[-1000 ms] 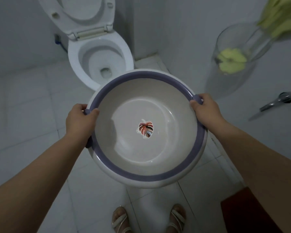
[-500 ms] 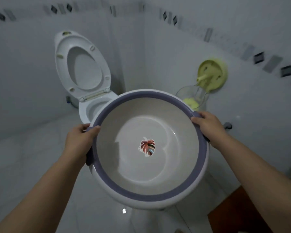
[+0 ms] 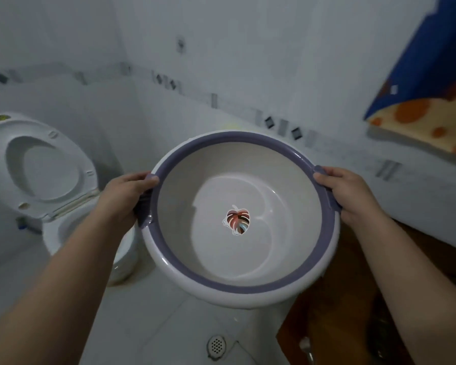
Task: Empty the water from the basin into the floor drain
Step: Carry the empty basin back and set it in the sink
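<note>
Below the basin (image 3: 242,217) I grip with left hand (image 3: 127,198) and right hand (image 3: 350,196), fingers curled over its handles, I see the floor drain (image 3: 216,345) toward me.

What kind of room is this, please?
Most likely a small tiled bathroom: a toilet with its lid up, a round floor drain and a towel hanging on the wall.
</note>
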{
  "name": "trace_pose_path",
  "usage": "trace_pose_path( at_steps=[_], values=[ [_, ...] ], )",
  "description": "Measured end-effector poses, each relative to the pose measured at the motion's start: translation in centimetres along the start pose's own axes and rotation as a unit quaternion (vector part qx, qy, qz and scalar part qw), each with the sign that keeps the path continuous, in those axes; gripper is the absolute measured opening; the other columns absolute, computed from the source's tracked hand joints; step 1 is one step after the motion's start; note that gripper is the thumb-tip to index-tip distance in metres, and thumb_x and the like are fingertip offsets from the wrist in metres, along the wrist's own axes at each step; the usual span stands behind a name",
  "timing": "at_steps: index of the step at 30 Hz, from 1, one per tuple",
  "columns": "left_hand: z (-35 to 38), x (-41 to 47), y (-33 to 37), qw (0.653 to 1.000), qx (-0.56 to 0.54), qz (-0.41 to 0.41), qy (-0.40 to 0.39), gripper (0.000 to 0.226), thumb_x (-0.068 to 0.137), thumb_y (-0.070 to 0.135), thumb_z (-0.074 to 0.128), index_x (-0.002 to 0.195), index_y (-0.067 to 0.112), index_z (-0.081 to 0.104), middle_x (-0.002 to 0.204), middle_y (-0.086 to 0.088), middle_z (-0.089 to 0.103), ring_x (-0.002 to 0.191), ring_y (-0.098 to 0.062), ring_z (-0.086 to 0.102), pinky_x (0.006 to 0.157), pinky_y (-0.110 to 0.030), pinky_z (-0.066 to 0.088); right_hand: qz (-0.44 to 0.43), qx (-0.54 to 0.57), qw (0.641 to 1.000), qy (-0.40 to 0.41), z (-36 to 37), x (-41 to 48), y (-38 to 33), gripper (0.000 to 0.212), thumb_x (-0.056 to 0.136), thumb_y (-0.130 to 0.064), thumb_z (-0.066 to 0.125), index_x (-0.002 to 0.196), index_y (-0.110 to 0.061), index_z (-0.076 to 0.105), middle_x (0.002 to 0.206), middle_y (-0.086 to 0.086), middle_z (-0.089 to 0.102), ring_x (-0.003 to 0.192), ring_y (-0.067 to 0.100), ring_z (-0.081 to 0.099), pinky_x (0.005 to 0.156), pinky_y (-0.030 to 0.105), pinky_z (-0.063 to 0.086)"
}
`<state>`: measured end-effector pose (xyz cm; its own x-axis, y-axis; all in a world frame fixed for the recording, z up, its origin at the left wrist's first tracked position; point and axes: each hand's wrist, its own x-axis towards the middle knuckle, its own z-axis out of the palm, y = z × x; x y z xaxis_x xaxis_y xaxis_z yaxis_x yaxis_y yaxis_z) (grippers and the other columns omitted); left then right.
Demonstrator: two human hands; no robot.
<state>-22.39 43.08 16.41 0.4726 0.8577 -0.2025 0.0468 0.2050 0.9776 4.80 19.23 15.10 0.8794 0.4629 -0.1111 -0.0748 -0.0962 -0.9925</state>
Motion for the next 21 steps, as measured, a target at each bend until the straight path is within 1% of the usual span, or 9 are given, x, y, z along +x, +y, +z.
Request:
trace_pose_path(
  at_steps=[3, 5, 7, 9, 10, 13, 17, 19, 21],
  values=[
    [4.6, 0.5, 0.2, 0.997, -0.020, 0.006, -0.074, 0.024, 0.085, 0.000, 0.055, 0.106, 0.011, 0.061, 0.066, -0.001, 0.072, 0.055, -0.008, 0.067, 0.050, -0.019, 0.054, -0.001, 0.010, 0.997, 0.072, -5.0, -1.7, 0.0, 0.012, 0.081, -0.011, 0.064, 0.091, -0.016, 0.067, 0.074, 0.001, 0.072, 0.071, 0.021, 0.067, 0.069, 0.033, 0.053],
    [7.5, 0.5, -0.2, 0.991, -0.027, 0.002, -0.128, 0.029, 0.086, 0.002, 0.055, 0.113, 0.009, 0.059, 0.075, -0.003, 0.071, 0.058, -0.009, 0.068, 0.053, -0.020, 0.055, -0.001, 0.016, 0.993, 0.121, -8.0, -3.7, 0.2, 0.013, 0.082, -0.012, 0.065, 0.094, -0.016, 0.068, 0.079, 0.002, 0.072, 0.072, 0.021, 0.069, 0.067, 0.031, 0.052],
    [10.1, 0.4, -0.5, 0.985, -0.032, 0.005, -0.172, 0.029, 0.087, 0.004, 0.054, 0.115, 0.009, 0.059, 0.073, -0.001, 0.073, 0.059, -0.010, 0.068, 0.056, -0.021, 0.057, 0.007, 0.028, 0.987, 0.160, -10.4, -5.8, 0.7, 0.012, 0.082, -0.013, 0.065, 0.092, -0.018, 0.068, 0.082, 0.004, 0.073, 0.074, 0.021, 0.069, 0.068, 0.032, 0.052],
    [14.0, -0.3, -1.3, 0.973, -0.021, -0.004, -0.232, 0.028, 0.089, 0.005, 0.052, 0.115, 0.010, 0.058, 0.069, 0.002, 0.073, 0.060, -0.010, 0.067, 0.056, -0.020, 0.056, 0.004, 0.041, 0.973, 0.228, -13.4, -9.4, 1.4, 0.010, 0.083, -0.014, 0.064, 0.089, -0.020, 0.068, 0.085, 0.005, 0.073, 0.077, 0.022, 0.069, 0.070, 0.032, 0.054],
    [14.6, -0.3, -1.3, 0.972, -0.021, 0.004, -0.233, 0.028, 0.089, 0.006, 0.052, 0.116, 0.010, 0.058, 0.074, 0.001, 0.073, 0.064, -0.011, 0.067, 0.058, -0.022, 0.055, 0.005, 0.052, 0.972, 0.231, -13.6, -10.0, 1.6, 0.010, 0.083, -0.014, 0.064, 0.090, -0.020, 0.069, 0.085, 0.005, 0.074, 0.076, 0.022, 0.070, 0.068, 0.031, 0.054],
    [18.9, -2.2, -2.3, 0.959, -0.006, 0.004, -0.284, 0.032, 0.089, 0.008, 0.053, 0.121, 0.009, 0.056, 0.090, -0.004, 0.066, 0.075, -0.015, 0.063, 0.061, -0.023, 0.053, 0.007, 0.063, 0.949, 0.308, -16.6, -14.7, 2.7, 0.016, 0.084, -0.013, 0.063, 0.099, -0.012, 0.068, 0.084, 0.004, 0.073, 0.075, 0.022, 0.070, 0.061, 0.026, 0.054],
    [23.3, -4.6, -3.3, 0.946, 0.004, 0.004, -0.325, 0.030, 0.088, 0.010, 0.055, 0.118, 0.011, 0.058, 0.088, 0.000, 0.066, 0.072, -0.013, 0.063, 0.059, -0.024, 0.051, 0.026, 0.043, 0.923, 0.381, -19.7, -19.3, 3.2, 0.023, 0.086, -0.014, 0.061, 0.108, -0.008, 0.064, 0.091, 0.007, 0.070, 0.081, 0.025, 0.067, 0.072, 0.033, 0.053],
    [25.3, -5.9, -3.8, 0.936, 0.016, 0.009, -0.353, 0.029, 0.087, 0.012, 0.057, 0.116, 0.012, 0.059, 0.087, 0.001, 0.067, 0.070, -0.010, 0.065, 0.058, -0.023, 0.050, 0.031, 0.027, 0.906, 0.421, -21.1, -21.5, 3.4, 0.022, 0.086, -0.015, 0.061, 0.106, -0.010, 0.065, 0.089, 0.005, 0.069, 0.079, 0.022, 0.066, 0.069, 0.032, 0.052],
    [27.0, -7.4, -4.1, 0.927, 0.029, 0.018, -0.374, 0.026, 0.086, 0.015, 0.059, 0.113, 0.014, 0.061, 0.086, 0.002, 0.068, 0.065, -0.007, 0.067, 0.053, -0.019, 0.051, 0.023, 0.027, 0.894, 0.447, -22.3, -23.5, 3.6, 0.020, 0.085, -0.015, 0.061, 0.104, -0.009, 0.066, 0.093, 0.009, 0.069, 0.083, 0.025, 0.065, 0.071, 0.034, 0.051]
  ],
)
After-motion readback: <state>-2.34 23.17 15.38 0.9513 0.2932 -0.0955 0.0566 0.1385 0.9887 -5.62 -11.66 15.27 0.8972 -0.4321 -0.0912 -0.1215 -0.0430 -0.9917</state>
